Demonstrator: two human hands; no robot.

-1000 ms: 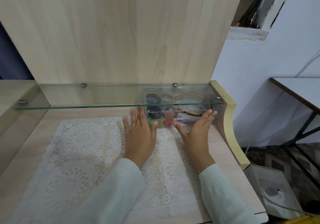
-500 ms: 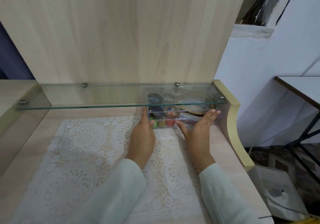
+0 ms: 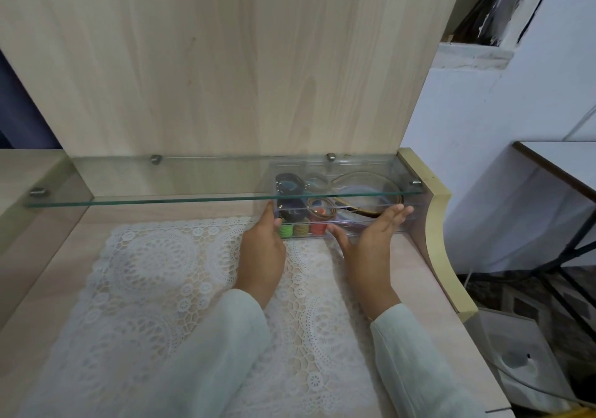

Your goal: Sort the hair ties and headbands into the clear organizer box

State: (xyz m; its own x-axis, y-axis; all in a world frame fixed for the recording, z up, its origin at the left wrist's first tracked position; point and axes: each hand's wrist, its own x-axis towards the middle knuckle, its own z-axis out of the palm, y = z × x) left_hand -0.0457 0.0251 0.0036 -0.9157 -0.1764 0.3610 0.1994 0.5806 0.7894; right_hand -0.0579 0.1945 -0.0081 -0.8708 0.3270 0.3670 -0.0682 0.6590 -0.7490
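A pale wooden bench (image 3: 419, 304) with a white lace mat (image 3: 154, 288) sits against a tall wood back panel, with a glass shelf (image 3: 161, 175) running across just above it. The clear organizer box (image 3: 364, 225) stands under the right end of that shelf, close to the bench's raised side edge. Green, yellowish and red hair ties (image 3: 300, 229) line its front left compartment, with darker ties behind them. The headbands (image 3: 371, 191) curve through the larger right-hand section.

Every tie and band in view lies inside the box, so the sorting looks finished. What remains appears to be only settling the box in its place beneath the shelf.

The left hand (image 3: 263, 253) stands edge-on at the box's left end, thumb touching the front corner. Its fingers run straight along the end wall, partly hidden. The right hand (image 3: 367, 250) is spread flat, its fingers (image 3: 395, 214) straight and slightly apart against the front wall. Neither hand holds anything.
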